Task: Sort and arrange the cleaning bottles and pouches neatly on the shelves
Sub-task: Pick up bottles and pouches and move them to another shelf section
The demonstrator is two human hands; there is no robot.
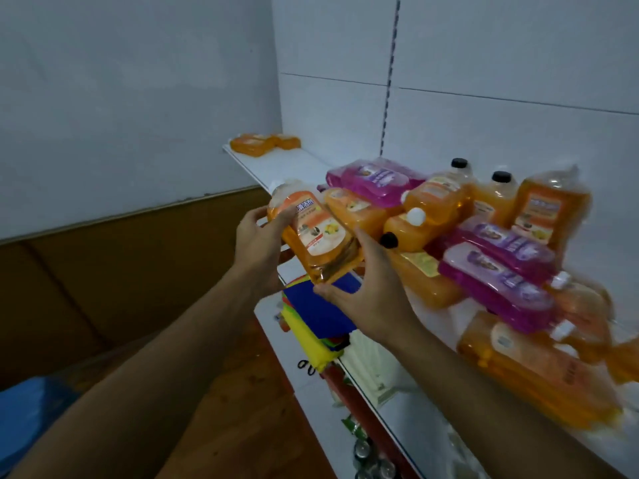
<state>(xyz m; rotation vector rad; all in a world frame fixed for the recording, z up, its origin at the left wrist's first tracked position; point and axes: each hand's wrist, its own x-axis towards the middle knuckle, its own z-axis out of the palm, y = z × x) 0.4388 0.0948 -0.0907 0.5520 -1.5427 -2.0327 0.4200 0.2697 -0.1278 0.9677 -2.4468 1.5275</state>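
I hold an orange pouch of cleaner (313,233) with both hands in front of the white shelf (301,164). My left hand (259,243) grips its upper left side and my right hand (363,292) cups its bottom end. Behind it on the shelf lies a jumbled heap: orange pouches (356,210), pink-purple pouches (377,181) (498,267), and orange bottles with black caps (491,198). One orange pouch (549,209) stands upright at the back right. Two orange pouches (264,143) lie alone at the shelf's far left end.
On the lower shelf lie folded cloths, blue (318,309) and yellow (311,344), plus white items (366,364). A white back panel with a slotted upright (389,84) rises behind the shelf. A grey wall and brown cardboard (103,271) stand to the left.
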